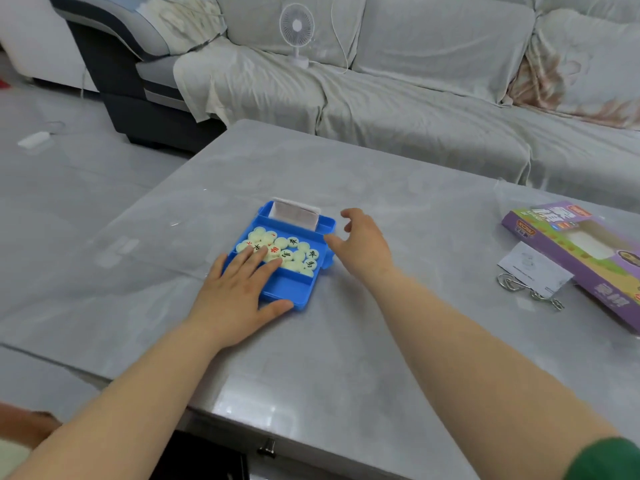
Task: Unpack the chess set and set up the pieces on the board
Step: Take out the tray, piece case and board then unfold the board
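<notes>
Green sleeve (609, 459) at the bottom right corner, and two bare forearms stretch out over the grey marbled table (311, 358). One blue tray (294, 292) sits mid-table, and that's where the chess set is. It has three compartments. The near one shows only blue plastic. The middle one is heaped with cream round pieces (294, 252), some lettered black, at least one red, too crowded and too covered to count. The far one holds one folded white sheet (294, 214), standing up on edge.

Left hand (239, 289) lies flat on the tray. Its fingers are straight and spread across the left part of the heap, with the thumb along the near edge, gripping nothing. Right hand (363, 242) is just beside the tray's far right corner, fingers loosely spread and holding nothing. I can't tell whether its thumb touches the rim.

Off to the right, well apart from the tray, is one purple box (588, 258) with a clear window. One white leaflet (535, 268) leans against its near side. Metal wire loops (512, 284) poke out from under the leaflet, number unclear.

Behind the table is a sofa (415, 98) draped in pale cloth, with one small white fan (296, 26) standing on its seat. One white adapter (33, 139) lies on the floor at far left.
</notes>
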Tool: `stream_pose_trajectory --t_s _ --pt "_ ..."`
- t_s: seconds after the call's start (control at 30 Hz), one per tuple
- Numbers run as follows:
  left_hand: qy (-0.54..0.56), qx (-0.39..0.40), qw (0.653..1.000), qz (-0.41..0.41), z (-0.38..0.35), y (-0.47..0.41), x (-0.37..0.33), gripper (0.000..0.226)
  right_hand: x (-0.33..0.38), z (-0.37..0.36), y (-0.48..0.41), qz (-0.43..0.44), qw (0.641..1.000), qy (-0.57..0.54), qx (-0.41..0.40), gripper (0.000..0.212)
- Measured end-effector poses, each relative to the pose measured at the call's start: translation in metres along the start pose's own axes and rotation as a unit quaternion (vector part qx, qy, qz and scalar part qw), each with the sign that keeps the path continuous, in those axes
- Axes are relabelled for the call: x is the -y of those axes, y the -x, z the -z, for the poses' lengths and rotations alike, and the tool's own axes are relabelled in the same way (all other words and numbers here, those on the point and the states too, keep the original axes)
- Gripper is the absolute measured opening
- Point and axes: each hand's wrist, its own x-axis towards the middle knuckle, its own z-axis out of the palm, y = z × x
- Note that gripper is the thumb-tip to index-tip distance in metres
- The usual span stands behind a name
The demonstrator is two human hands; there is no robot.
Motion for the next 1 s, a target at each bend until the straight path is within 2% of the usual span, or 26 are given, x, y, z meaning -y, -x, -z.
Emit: stream_pose_trajectory --t_s 0.13,0.2,0.33,0.4,0.5,0.53,0.6,0.8,0.87,0.9,1.0 --pt "0.009 -0.004 1.0 -0.011 0.003 -0.024 0.023 0.132 0.018 -0.018 -0.032 0.041 0.994 0.097 0.036 0.056" --pt "0.01 0.0 1.0 -0.019 0.005 -0.036 0.036 0.126 0.022 -0.028 -0.046 0.043 0.993 0.103 0.04 0.057" --pt "0.018 -0.008 0.999 -0.038 0.004 -0.048 0.053 0.13 0.029 -0.045 -0.077 0.037 0.992 0.118 0.023 0.06" --pt "0.026 -0.024 0.999 -0.037 0.0 -0.05 0.054 0.13 0.034 -0.05 -0.093 0.032 0.991 0.128 0.016 0.053" --pt "0.038 -0.046 0.998 -0.037 -0.004 -0.051 0.054 0.126 0.038 -0.059 -0.11 0.042 0.987 0.158 -0.007 0.023" --pt "0.043 -0.052 0.997 -0.037 -0.005 -0.051 0.055 0.124 0.038 -0.06 -0.113 0.048 0.987 0.153 -0.023 0.027" --pt "0.055 -0.055 0.996 -0.037 -0.005 -0.051 0.056 0.122 0.036 -0.058 -0.116 0.04 0.992 0.111 -0.052 0.037" --pt "0.065 -0.041 0.997 -0.031 -0.004 -0.049 0.053 0.123 0.027 -0.023 -0.09 0.004 0.982 -0.094 -0.166 0.039" --pt "0.086 -0.084 0.992 -0.029 -0.005 -0.044 0.05 0.113 0.023 -0.003 -0.067 -0.005 0.97 -0.166 -0.179 0.029" --pt "0.107 -0.124 0.986 -0.027 -0.005 -0.04 0.046 0.101 0.021 0.007 -0.052 -0.01 0.966 -0.193 -0.171 0.024" --pt "0.196 -0.243 0.95 -0.022 -0.005 -0.024 0.02 0.072 0.002 0.036 -0.002 -0.025 0.966 -0.22 -0.132 0.022"
